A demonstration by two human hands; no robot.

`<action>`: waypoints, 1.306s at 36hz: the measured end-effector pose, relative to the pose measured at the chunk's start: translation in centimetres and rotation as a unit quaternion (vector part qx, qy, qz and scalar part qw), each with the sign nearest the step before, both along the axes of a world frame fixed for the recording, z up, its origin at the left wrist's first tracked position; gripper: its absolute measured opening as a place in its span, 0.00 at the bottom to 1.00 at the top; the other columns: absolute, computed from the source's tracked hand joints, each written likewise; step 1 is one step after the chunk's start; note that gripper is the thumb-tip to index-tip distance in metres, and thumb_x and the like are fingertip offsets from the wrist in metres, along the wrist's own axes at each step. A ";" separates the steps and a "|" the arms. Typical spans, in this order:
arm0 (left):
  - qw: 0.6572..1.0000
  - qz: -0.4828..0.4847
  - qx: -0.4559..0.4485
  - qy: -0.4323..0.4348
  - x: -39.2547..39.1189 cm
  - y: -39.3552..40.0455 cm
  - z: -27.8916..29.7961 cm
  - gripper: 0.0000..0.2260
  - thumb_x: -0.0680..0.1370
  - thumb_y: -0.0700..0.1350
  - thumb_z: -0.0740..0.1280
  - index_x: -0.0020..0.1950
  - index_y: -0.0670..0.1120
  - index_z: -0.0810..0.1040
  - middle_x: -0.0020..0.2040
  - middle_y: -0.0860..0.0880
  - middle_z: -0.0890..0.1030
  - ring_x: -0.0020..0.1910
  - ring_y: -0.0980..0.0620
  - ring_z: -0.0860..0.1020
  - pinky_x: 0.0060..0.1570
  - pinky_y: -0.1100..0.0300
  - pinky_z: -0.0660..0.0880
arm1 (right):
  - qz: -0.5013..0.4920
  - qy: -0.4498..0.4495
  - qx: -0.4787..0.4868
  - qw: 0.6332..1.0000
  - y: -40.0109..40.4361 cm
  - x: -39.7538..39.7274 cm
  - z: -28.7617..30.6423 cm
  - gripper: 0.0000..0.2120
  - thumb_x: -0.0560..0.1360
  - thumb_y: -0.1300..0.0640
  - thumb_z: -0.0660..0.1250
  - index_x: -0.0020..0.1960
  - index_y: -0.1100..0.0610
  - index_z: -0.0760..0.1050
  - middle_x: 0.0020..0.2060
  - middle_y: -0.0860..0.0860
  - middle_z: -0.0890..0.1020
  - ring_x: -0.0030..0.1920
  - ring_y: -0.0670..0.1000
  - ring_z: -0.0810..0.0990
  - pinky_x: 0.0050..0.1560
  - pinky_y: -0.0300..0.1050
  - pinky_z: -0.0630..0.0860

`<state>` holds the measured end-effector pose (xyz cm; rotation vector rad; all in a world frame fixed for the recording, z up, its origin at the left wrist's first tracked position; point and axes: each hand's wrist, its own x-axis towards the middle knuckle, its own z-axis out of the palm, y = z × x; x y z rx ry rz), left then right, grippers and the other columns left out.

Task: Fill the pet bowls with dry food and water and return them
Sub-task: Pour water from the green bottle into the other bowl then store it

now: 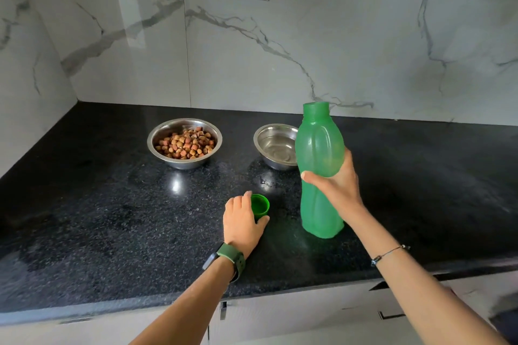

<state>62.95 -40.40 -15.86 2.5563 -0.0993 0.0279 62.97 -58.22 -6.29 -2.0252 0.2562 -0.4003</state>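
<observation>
- While uncapped and upright on black countertop (pixel 84 218): green bottle (pixel 319 154), mouth open, base near front edge; clamped around its waist by right hand (pixel 333 185).
- Beside it on counter: green cap (pixel 260 206), open side up, pinched between fingers and thumb of left hand (pixel 243 221).
- Further back, left: steel food bowl (pixel 184 143), already loaded with kibble (pixel 185 143).
- Further back, right: steel water bowl (pixel 276 146), right part hidden behind bottle; looks empty or nearly so, water level impossible to confirm.
- Between cap and water bowl: small wet patch (pixel 267 182) on stone.
- Risk, likely: overshoot on tipping a wide mouth into a shallow bowl; splash over rim, or onto kibble close by.
- Risk, possible: grip slipping on smooth plastic if wet.
- Risk, minor: cap rolling off toward front edge once released.
</observation>
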 end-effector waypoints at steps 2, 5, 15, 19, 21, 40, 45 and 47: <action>0.999 0.015 -0.022 0.022 0.3 -0.2 0.4 0.30 0.74 0.55 0.67 0.72 0.45 0.61 0.68 0.46 0.69 0.68 0.45 0.64 0.66 0.56 0.62 | -0.003 -0.021 0.021 1.000 0.7 -0.1 -0.3 0.44 0.54 0.49 0.77 0.67 0.50 0.63 0.55 0.46 0.75 0.55 0.48 0.76 0.54 0.45 0.75; 0.992 0.048 -0.100 0.052 0.8 -0.6 1.7 0.28 0.73 0.54 0.69 0.68 0.43 0.66 0.65 0.44 0.72 0.65 0.43 0.66 0.63 0.54 0.64 | -0.013 -0.044 0.045 0.998 1.6 0.0 -0.7 0.44 0.54 0.50 0.77 0.66 0.51 0.63 0.53 0.44 0.75 0.55 0.48 0.77 0.56 0.50 0.77; 0.886 0.062 -0.459 0.009 2.2 -1.3 11.8 0.16 0.74 0.54 0.67 0.59 0.48 0.74 0.52 0.49 0.79 0.50 0.52 0.77 0.51 0.60 0.71 | 0.002 -0.083 0.126 0.989 3.7 -0.3 -2.5 0.46 0.50 0.47 0.78 0.64 0.50 0.62 0.54 0.44 0.76 0.56 0.45 0.78 0.58 0.52 0.76; 0.809 -0.024 -0.587 -0.005 2.3 -1.5 16.7 0.14 0.73 0.53 0.67 0.57 0.52 0.75 0.53 0.50 0.80 0.45 0.59 0.79 0.47 0.65 0.74 | 0.021 -0.081 0.116 0.990 4.1 -0.3 -2.9 0.48 0.50 0.46 0.78 0.66 0.52 0.61 0.52 0.42 0.76 0.55 0.42 0.77 0.56 0.46 0.76; 0.776 -0.090 -0.625 -0.004 2.4 -1.7 18.6 0.12 0.77 0.43 0.65 0.60 0.51 0.73 0.51 0.49 0.78 0.35 0.63 0.79 0.36 0.70 0.73 | 0.027 -0.080 0.104 0.991 4.1 -0.3 -2.7 0.49 0.50 0.45 0.77 0.66 0.53 0.61 0.52 0.39 0.75 0.54 0.36 0.75 0.54 0.40 0.74; 0.841 -0.157 -0.485 -0.179 3.0 -6.2 19.1 0.19 0.66 0.54 0.72 0.46 0.61 0.62 0.49 0.41 0.76 0.46 0.44 0.79 0.50 0.36 0.75 | 0.027 -0.064 0.092 0.993 4.0 -0.5 -2.5 0.50 0.53 0.45 0.75 0.70 0.54 0.58 0.62 0.52 0.75 0.61 0.47 0.76 0.61 0.52 0.74; 0.824 -0.164 -0.515 -0.170 2.7 -5.6 18.2 0.21 0.66 0.53 0.72 0.53 0.63 0.65 0.49 0.46 0.76 0.47 0.48 0.77 0.53 0.42 0.75 | 0.033 -0.073 0.106 0.991 4.0 -0.5 -2.5 0.51 0.52 0.44 0.75 0.70 0.56 0.58 0.62 0.52 0.75 0.60 0.44 0.76 0.60 0.43 0.74; 0.821 -0.197 -0.511 -0.163 2.7 -5.3 17.9 0.26 0.70 0.49 0.72 0.61 0.67 0.65 0.54 0.49 0.77 0.52 0.51 0.78 0.59 0.50 0.75 | 0.033 -0.078 0.112 0.990 4.0 -0.5 -2.6 0.51 0.52 0.45 0.76 0.70 0.57 0.58 0.62 0.52 0.75 0.60 0.44 0.76 0.60 0.45 0.74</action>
